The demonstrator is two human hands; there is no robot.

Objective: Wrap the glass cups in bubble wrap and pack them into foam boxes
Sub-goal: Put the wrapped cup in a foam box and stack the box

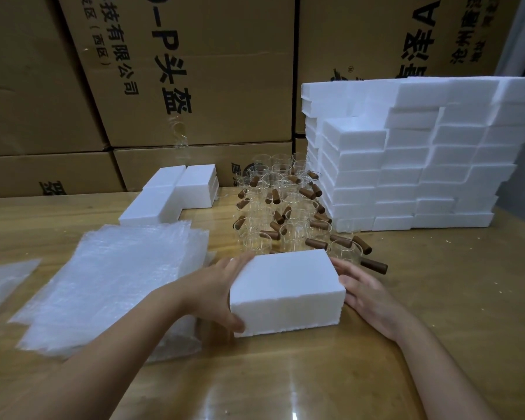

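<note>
Foam box (285, 292) sits flat on the wooden tabletop (285, 383) with its broad side facing the person. The long axis runs left to right, right end swung slightly away. It's plain white grainy styrofoam, closed, with a faint ragged seam along the front face. Left hand (215, 295) grasps the left end, fingers along the side and thumb hooked round the near bottom corner. Right hand (367, 294) lies flat against the right end, fingers straight. Just behind the foam box are glass cups (285, 207) with brown handles, and left of it, bubble wrap (109, 277) sheets.
</note>
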